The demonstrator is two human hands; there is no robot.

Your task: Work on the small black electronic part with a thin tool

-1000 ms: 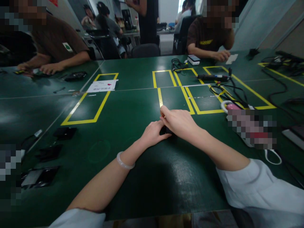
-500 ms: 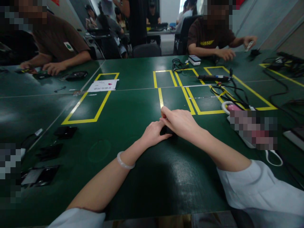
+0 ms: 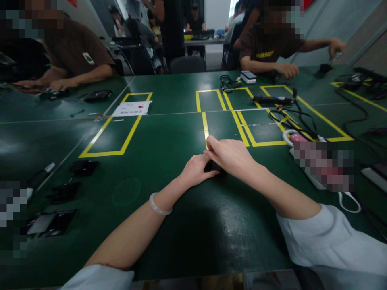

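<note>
My left hand (image 3: 198,169) curves around the left side of a small black object (image 3: 215,166) on the green table (image 3: 169,241). Its thumb lies along the near side and its fingers reach over the far side. Over the top bends my right hand (image 3: 231,155), fingers closed and pointing down, with the fingertips meeting those of the left hand. Most of the black object is hidden beneath both hands, so its kind does not show. Whatever the right fingertips pinch is out of sight.
Black parts (image 3: 84,168) lie on the left. Yellow tape (image 3: 102,154) marks rectangles, one bearing a paper sheet (image 3: 131,108). A black pen-shaped tool (image 3: 269,99), tangled cables (image 3: 298,121) and a phone-like item (image 3: 322,165) are on the right. Two co-workers sit across the table.
My hands keep almost the same pose around the black object. Across the table, the right co-worker's raised hand has moved outward to the right; the left co-worker's hands have shifted left.
</note>
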